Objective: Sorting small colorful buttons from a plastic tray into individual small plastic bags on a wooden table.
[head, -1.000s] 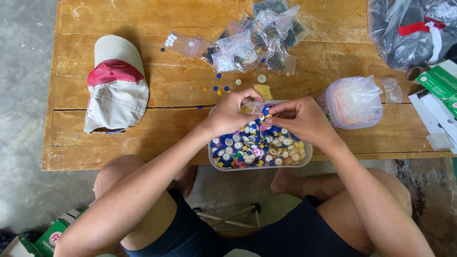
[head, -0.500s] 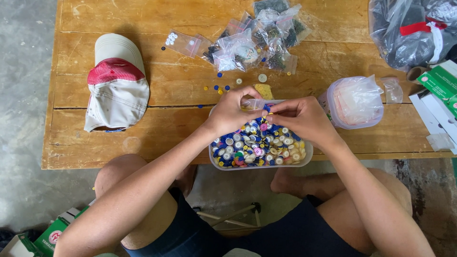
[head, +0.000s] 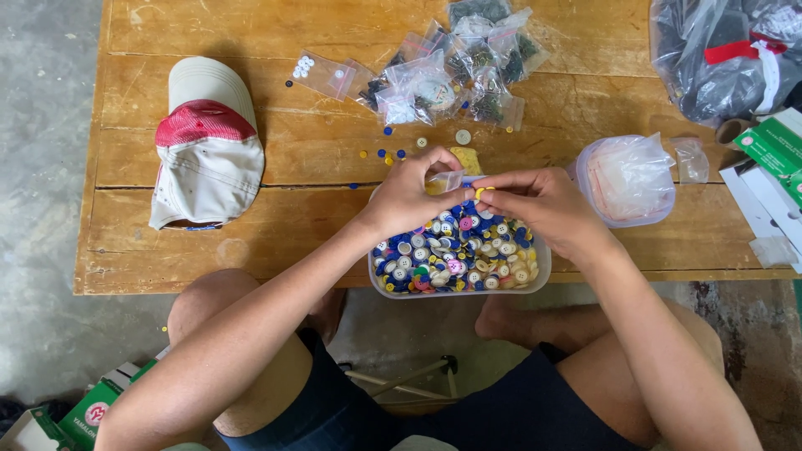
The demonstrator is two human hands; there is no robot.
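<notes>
My left hand (head: 413, 197) pinches a small clear plastic bag (head: 444, 179) with yellow inside, held over a clear tub (head: 458, 286) full of mixed coloured buttons. My right hand (head: 539, 205) meets it from the right, holding a small yellow button (head: 480, 193) at the bag's mouth between thumb and fingertip. The tub sits at the near edge of a worn wooden table (head: 276, 225). Loose blue and yellow buttons (head: 384, 155) lie on the wood just beyond my left hand.
A pile of small filled plastic bags (head: 451, 71) lies at the table's far middle. A white and red cap (head: 205, 146) rests at the left. A tub of empty bags (head: 626, 179) stands right of my hands, with boxes (head: 773, 179) and a dark plastic sack (head: 718, 54) further right.
My hands have risen slightly off the buttons and drawn together, with the small bag now lifted between them. Nothing else on the table has moved.
</notes>
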